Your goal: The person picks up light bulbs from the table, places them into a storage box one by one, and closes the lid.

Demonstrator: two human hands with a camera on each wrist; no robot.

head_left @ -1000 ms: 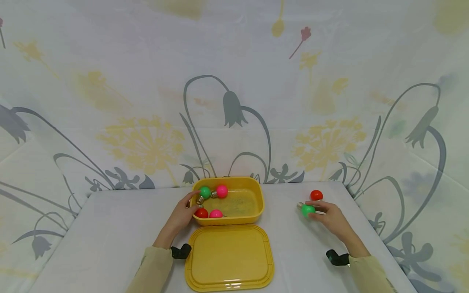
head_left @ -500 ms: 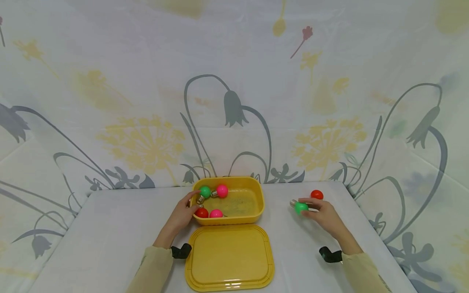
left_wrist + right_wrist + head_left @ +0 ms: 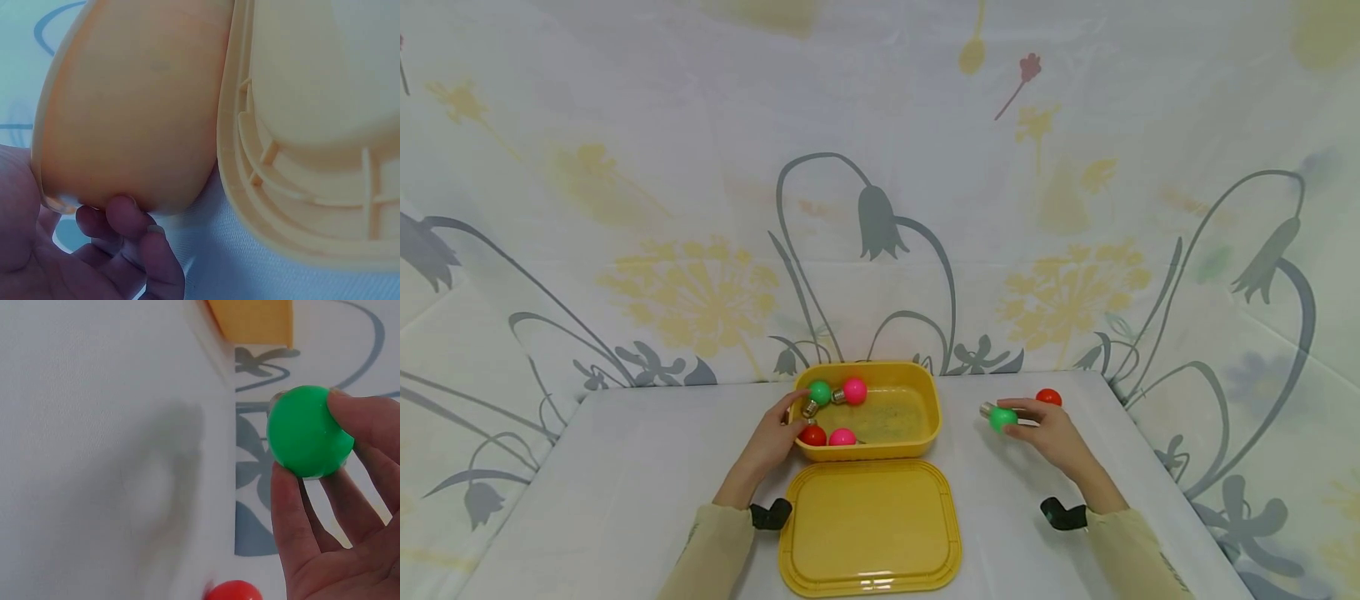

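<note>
Clock read in head view, 12 = away from the person, working outward from the right hand. Right hand (image 3: 1051, 432): pinches a green bulb (image 3: 1003, 418) between thumb and fingers, grip just globe-wide; bulb looks lifted, going by the shadow in the right wrist view. Bulb's long axis runs roughly 10 to 4, metal base toward 10, globe on the hand side. Key relation: yellow box (image 3: 928, 417) lies at 9 o'clock from the held bulb, well apart, its right wall standing between bulb and interior; box's long side runs about 9 to 3. Loose red bulb (image 3: 1048, 397) at 12 from the right hand, just beyond the fingers, partly hidden, base not visible. Left hand (image 3: 772, 433) is at the box's 9 o'clock end, fingers curled round the wall, so right hand is the one nearer the loose red bulb. Inside the box, toward its left: inner green bulb (image 3: 819, 393) at 10, upper pink bulb (image 3: 854, 391) just beside it at 11, inner red bulb (image 3: 813, 436) at 8, lower pink bulb (image 3: 842, 437) at 7. Can't tell if left fingertips touch any. Yellow lid (image 3: 871, 529) at 6 from the box, close by, contact unclear. Floral backdrop (image 3: 737, 208) behind, toward 12.
</note>
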